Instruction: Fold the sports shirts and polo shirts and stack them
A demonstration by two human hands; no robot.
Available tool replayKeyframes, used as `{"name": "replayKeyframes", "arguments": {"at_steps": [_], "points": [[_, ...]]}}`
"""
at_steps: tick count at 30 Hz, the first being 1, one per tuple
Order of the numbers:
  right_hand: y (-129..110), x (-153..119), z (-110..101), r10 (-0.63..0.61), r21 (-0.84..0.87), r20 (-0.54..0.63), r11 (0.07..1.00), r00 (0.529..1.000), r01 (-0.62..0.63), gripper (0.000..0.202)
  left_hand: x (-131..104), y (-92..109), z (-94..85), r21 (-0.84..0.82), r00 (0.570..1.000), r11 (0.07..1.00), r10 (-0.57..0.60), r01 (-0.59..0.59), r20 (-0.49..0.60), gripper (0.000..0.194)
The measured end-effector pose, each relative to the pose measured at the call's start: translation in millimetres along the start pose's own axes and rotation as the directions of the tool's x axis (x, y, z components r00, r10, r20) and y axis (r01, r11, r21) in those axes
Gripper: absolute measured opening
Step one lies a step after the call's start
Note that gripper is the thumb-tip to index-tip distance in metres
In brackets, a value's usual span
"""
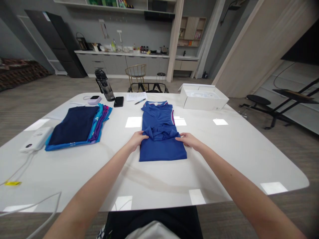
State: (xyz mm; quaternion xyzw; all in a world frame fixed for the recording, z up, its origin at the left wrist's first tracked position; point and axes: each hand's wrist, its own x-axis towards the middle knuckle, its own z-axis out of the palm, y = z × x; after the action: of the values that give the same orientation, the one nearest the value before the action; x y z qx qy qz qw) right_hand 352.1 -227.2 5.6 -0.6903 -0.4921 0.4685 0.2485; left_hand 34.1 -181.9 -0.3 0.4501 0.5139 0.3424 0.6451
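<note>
A blue polo shirt (pixel 163 149) with a striped collar lies on the white table in front of me, its sides tucked in and its lower part folded up. The raised fold is bunched across its middle. My left hand (pixel 137 138) pinches the left end of that fold between thumb and fingers. At the opposite end, my right hand (pixel 188 139) grips the fold in the same way. The fingertips under the cloth are partly hidden.
On the left of the table (pixel 224 159) lies a stack of folded clothes (pixel 74 124) beside a white power bank (pixel 37 139) with a cable. Further back are a bottle (pixel 105 87), a phone (pixel 119 101), a pen (pixel 140 101), papers (pixel 136 96) and a white box (pixel 203 99).
</note>
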Motion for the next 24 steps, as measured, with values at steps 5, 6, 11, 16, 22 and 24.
{"name": "replayKeyframes", "arguments": {"at_steps": [5,6,11,16,22,24], "points": [[-1.2,24.7,9.6,-0.191,-0.331,-0.181,0.935,0.965,0.123,0.035,19.7,1.1,-1.8,0.321,0.983,0.94,0.158,-0.119,-0.099,0.027],[-2.6,27.7,11.0,-0.223,-0.362,-0.184,0.921,0.957,0.145,0.029,22.0,2.0,-1.3,0.363,0.975,0.92,0.198,-0.149,-0.101,0.026],[-14.4,33.1,13.8,-0.378,-0.038,-0.218,0.925,0.9,0.379,0.03,30.3,12.1,6.2,0.118,0.943,0.942,0.323,-0.313,-0.075,0.036],[-26.9,42.1,7.9,-0.133,0.367,-0.236,0.905,0.963,0.215,0.042,53.3,19.9,6.4,-0.235,0.967,0.946,0.184,-0.223,-0.177,0.04],[-32.4,66.8,4.5,0.103,0.205,-0.112,0.976,0.988,-0.079,0.042,80.7,13.8,-1.1,-0.155,0.99,0.987,-0.064,0.044,-0.125,0.033],[-36.5,68.9,4.7,-0.002,0.204,-0.148,0.979,0.989,0.033,0.036,80.1,19.2,0.5,-0.134,0.993,0.989,0.044,-0.059,-0.108,0.037]]}}
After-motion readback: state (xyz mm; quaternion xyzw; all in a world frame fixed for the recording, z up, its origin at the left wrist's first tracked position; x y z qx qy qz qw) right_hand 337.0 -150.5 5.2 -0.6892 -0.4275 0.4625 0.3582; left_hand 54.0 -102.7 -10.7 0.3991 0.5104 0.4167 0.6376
